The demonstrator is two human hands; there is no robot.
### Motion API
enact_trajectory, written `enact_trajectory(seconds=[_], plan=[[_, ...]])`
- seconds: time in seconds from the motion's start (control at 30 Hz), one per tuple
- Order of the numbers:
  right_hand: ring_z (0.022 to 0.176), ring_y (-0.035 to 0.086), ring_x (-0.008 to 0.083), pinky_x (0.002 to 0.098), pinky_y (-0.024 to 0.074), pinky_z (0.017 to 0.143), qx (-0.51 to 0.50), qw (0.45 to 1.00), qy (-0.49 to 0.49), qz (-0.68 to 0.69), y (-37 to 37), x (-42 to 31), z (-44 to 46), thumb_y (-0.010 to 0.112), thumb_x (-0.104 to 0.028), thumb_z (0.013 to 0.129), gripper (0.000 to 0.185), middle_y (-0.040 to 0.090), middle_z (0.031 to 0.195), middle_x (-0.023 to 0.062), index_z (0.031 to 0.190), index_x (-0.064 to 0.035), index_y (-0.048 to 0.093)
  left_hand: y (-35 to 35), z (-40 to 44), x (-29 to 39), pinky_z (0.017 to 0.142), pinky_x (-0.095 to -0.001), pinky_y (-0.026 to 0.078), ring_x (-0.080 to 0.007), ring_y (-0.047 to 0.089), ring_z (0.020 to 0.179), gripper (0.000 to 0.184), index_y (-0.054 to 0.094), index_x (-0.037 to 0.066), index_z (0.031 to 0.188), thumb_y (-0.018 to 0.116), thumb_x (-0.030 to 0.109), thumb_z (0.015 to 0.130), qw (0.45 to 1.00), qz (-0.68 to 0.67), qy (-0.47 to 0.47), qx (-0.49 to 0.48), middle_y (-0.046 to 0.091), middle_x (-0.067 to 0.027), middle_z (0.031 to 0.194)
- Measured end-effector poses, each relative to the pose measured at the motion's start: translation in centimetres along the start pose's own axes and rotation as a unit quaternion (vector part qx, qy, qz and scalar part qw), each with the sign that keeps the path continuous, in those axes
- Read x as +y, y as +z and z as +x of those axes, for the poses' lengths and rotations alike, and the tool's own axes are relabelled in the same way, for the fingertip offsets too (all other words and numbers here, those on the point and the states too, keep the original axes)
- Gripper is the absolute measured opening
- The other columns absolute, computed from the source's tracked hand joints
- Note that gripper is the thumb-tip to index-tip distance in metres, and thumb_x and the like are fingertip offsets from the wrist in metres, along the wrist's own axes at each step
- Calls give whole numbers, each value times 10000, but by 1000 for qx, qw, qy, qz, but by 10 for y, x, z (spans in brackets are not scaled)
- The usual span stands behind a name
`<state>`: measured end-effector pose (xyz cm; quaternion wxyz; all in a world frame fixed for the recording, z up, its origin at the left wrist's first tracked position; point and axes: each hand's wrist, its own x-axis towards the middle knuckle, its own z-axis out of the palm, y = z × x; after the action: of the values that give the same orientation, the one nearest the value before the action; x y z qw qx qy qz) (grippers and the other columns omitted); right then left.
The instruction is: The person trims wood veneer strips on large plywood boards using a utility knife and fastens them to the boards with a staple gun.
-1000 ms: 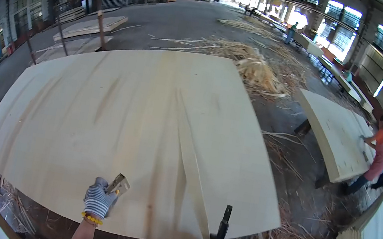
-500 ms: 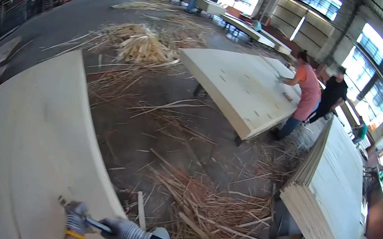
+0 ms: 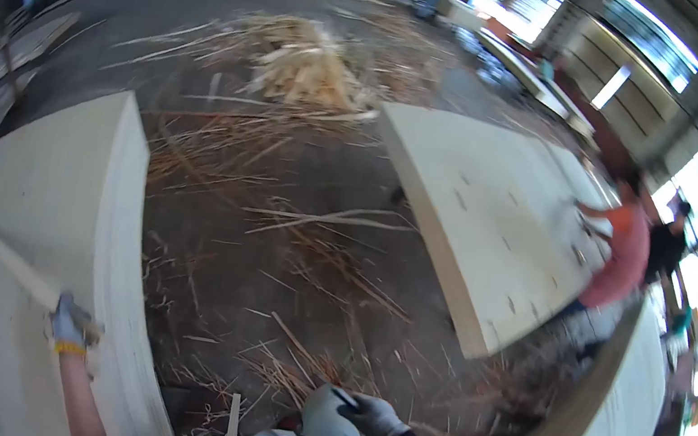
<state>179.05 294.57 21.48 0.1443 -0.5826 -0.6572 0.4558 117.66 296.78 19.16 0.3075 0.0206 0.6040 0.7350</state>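
At near left, the stack of pale wood sheets (image 3: 54, 180) is standing beside you, probably so that its top is lying within reach. A pale strip (image 3: 17, 264) is slanting across that top, ending at your left hand (image 3: 71, 326) (blur is hiding what those fingers are holding, so I cannot tell). Right of the stack, your right hand (image 3: 377, 420) is gripping a dark tool (image 3: 346, 397), apparently keeping it clear of the sheets.

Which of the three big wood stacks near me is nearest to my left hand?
The leftmost stack: your left hand is over its top. The middle stack, beside the person in pink, and the right stack are farther away.
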Motion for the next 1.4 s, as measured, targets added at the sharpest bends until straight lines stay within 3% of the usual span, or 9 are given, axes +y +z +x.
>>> enact_trajectory(seconds=[0.23,0.4,0.47,0.67,0.87,0.97,1.1,1.23,1.4], plan=[[733,587,354,377,464,631,-62,984,-37,-165,-69,0,291,592,-346,790,294,607,770,174,933,-89,583,97,199,16,596,-346,467,-244,560,653,314,563,65,958,616,304,763,954,175,43,239,606,-112,826],[747,598,343,388,463,653,-176,956,-116,-202,-65,-112,505,561,-366,795,326,610,755,179,944,-77,582,92,218,-10,770,-366,454,-257,603,824,414,558,-40,973,658,288,742,674,622,0,399,626,-161,935],[759,591,377,417,457,655,-258,929,-153,-217,-47,-146,592,538,-396,803,367,607,748,211,928,-53,583,89,203,-11,793,-368,456,-265,614,859,425,556,-58,984,665,266,732,632,629,-9,453,634,-167,944],[771,604,364,408,472,680,-386,812,-234,-369,33,-289,772,571,-420,774,406,614,773,213,947,-55,601,158,174,18,772,-359,469,-289,613,871,377,562,20,1039,649,180,709,725,327,54,604,634,-155,956],[716,625,336,375,478,637,-426,725,-371,-394,130,-410,931,608,-399,749,395,616,735,196,933,-49,617,172,192,30,763,-397,462,-326,598,875,349,575,49,1012,613,239,722,626,361,-28,691,632,-165,934],[821,625,301,340,481,730,-506,714,-272,-399,165,-503,972,590,-450,759,494,625,835,195,1065,-63,581,215,215,82,762,-430,459,-358,580,882,382,558,82,1048,599,303,740,568,360,-165,722,616,-177,964],[769,631,192,290,471,705,-562,668,-396,-284,234,-615,1031,624,-320,789,377,645,809,105,1014,-19,596,203,258,77,761,-446,466,-363,577,888,475,497,94,1136,611,335,743,476,373,-224,764,600,-183,985],[705,568,103,254,460,673,-641,621,-315,-323,331,-735,1063,644,-239,798,269,608,737,43,949,-21,602,223,302,93,892,-373,427,-306,492,1090,533,440,10,1184,593,303,767,401,398,-326,758,509,-186,1152],[649,588,147,277,470,635,-710,482,-429,-284,471,-843,1047,646,-281,790,257,602,713,74,921,-65,596,246,362,94,956,-371,383,-302,432,1163,578,403,-14,1217,595,295,768,334,311,-420,785,428,-198,1269]])
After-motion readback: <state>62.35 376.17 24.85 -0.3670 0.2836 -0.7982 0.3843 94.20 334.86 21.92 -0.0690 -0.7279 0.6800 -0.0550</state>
